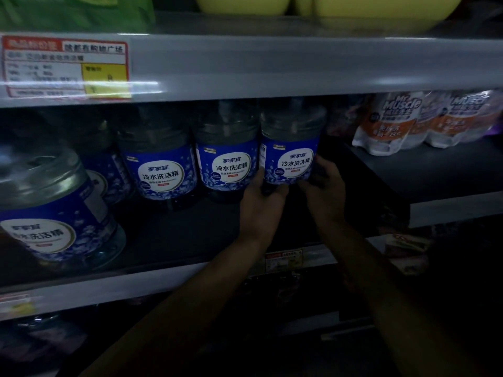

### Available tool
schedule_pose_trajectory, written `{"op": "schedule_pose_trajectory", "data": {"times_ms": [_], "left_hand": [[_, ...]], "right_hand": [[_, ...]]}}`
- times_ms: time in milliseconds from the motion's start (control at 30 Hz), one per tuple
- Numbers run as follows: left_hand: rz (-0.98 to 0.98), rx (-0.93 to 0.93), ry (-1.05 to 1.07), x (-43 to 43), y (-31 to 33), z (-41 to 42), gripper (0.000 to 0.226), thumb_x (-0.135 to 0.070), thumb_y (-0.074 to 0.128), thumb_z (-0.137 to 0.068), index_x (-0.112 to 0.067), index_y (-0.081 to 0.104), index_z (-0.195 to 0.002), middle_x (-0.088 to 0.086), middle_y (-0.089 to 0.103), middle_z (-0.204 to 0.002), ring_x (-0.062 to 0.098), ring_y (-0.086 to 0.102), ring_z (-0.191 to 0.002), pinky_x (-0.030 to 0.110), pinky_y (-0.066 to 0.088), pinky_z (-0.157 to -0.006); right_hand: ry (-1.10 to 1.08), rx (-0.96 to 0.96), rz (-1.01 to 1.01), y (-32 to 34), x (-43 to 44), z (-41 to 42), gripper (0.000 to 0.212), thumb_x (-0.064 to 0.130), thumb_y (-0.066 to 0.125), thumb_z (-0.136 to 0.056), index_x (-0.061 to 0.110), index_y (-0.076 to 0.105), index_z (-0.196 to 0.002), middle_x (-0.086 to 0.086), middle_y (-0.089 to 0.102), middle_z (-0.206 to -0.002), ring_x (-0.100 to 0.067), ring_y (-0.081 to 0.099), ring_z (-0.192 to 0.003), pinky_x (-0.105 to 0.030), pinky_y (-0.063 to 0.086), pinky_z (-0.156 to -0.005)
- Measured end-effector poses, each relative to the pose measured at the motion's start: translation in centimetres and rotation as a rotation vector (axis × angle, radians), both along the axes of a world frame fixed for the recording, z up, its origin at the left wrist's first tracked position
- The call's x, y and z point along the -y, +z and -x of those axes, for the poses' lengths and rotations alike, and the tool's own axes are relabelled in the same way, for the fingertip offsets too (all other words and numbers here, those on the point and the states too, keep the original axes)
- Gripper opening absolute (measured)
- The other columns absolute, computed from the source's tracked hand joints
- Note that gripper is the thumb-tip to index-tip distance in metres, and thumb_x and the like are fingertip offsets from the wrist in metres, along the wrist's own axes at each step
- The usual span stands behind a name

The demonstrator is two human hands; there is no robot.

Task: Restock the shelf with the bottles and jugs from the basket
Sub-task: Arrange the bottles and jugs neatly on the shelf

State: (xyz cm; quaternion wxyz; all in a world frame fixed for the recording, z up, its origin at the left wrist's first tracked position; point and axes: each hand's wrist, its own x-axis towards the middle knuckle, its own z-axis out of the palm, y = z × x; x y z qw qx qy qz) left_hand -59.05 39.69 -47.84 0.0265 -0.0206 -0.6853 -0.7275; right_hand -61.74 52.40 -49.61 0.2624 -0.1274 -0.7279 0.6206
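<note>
A clear jug with a blue label stands at the right end of a row on the dark shelf. My left hand grips its lower left side and my right hand grips its lower right side. Two matching jugs, one right beside it and another further left, stand in the same row. A larger-looking jug sits near the shelf's front edge at the far left. The basket is out of view.
White and orange refill pouches stand on the shelf section to the right. The upper shelf rail carries a price tag, with yellow basins above. Dim lower shelves sit below my arms.
</note>
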Motion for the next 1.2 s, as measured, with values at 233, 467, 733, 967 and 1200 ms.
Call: {"op": "schedule_pose_trajectory", "data": {"times_ms": [233,467,733,967,1200], "left_hand": [[0.109,0.005,-0.018,2.7,0.2,-1.4,0.044,-0.008,0.063,-0.097,-0.032,0.058,-0.134,-0.013,0.064,-0.124,0.008,0.057,-0.123,0.035,0.046,-0.112],[0.223,-0.047,0.091,7.9,-0.5,-3.5,0.051,-0.009,0.066,-0.097,-0.024,0.055,-0.144,-0.006,0.061,-0.134,0.008,0.055,-0.126,0.025,0.047,-0.103],[0.185,-0.038,0.072,10.6,0.1,-3.3,0.064,-0.008,0.062,-0.098,-0.025,0.041,-0.156,-0.012,0.055,-0.143,0.005,0.05,-0.131,0.024,0.041,-0.108],[0.153,0.002,0.065,10.4,-0.5,-2.3,0.072,-0.02,0.065,-0.095,-0.031,0.036,-0.16,-0.007,0.053,-0.15,0.01,0.049,-0.134,0.025,0.04,-0.105],[0.183,-0.003,0.052,11.1,-1.1,-2.0,0.075,-0.018,0.068,-0.094,-0.028,0.034,-0.161,-0.003,0.044,-0.158,0.014,0.042,-0.143,0.028,0.037,-0.114]], "right_hand": [[0.016,0.069,-0.153,1.3,0.2,-1.9,0.058,-0.006,0.07,-0.082,0.016,0.06,-0.135,-0.003,0.068,-0.126,-0.015,0.064,-0.112,-0.037,0.054,-0.099],[0.126,0.142,-0.223,2.6,5.0,-5.5,0.042,0.0,0.065,-0.085,0.03,0.065,-0.115,0.0,0.069,-0.119,-0.019,0.064,-0.114,-0.039,0.054,-0.098],[0.427,0.284,-0.066,3.8,10.2,-5.6,0.083,-0.009,0.06,-0.086,0.031,0.037,-0.155,0.003,0.051,-0.142,-0.009,0.05,-0.12,-0.033,0.047,-0.101],[0.336,0.232,0.012,3.7,11.7,-5.4,0.076,-0.013,0.055,-0.082,0.027,0.05,-0.147,0.008,0.063,-0.126,-0.006,0.058,-0.112,-0.043,0.051,-0.106],[0.338,0.236,-0.08,3.8,11.3,-5.6,0.07,-0.008,0.062,-0.084,0.032,0.052,-0.14,0.012,0.062,-0.117,0.001,0.056,-0.105,-0.041,0.052,-0.102]]}}
